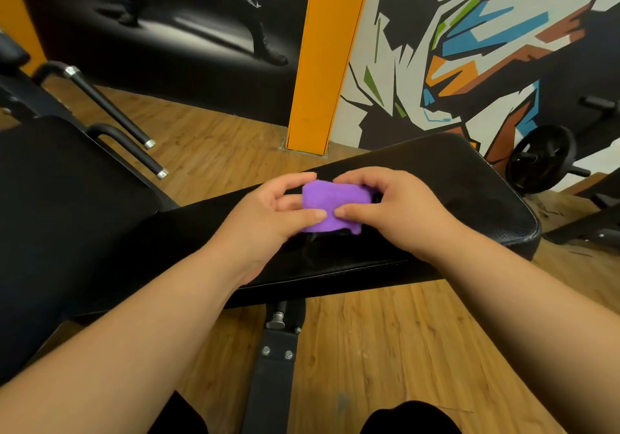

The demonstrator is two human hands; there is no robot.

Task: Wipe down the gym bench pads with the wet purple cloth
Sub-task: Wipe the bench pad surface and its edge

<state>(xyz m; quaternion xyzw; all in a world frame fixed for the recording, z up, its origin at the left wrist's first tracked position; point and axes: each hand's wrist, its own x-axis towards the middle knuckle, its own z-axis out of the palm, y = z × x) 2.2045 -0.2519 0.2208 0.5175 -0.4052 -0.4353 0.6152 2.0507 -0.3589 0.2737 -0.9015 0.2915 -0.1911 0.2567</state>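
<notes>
Purple cloth (330, 205) bunched small, held between both hands over the long black bench pad (469, 192), mid-frame. Left hand (268, 214) pinches its left side, thumb on the near face, fingers curled behind. Right hand (396, 209) grips the right side likewise; that end of the cloth is hidden under its fingers. Cannot tell if cloth touches the pad. Second black pad (67, 182) at left, cut off by frame edge. Bolted bench frame (275, 366) below, on wood floor (385, 349). Orange pillar (322, 64) and mural wall (469, 48) behind. Weight plate (541, 158) at right, partly behind the pad.
</notes>
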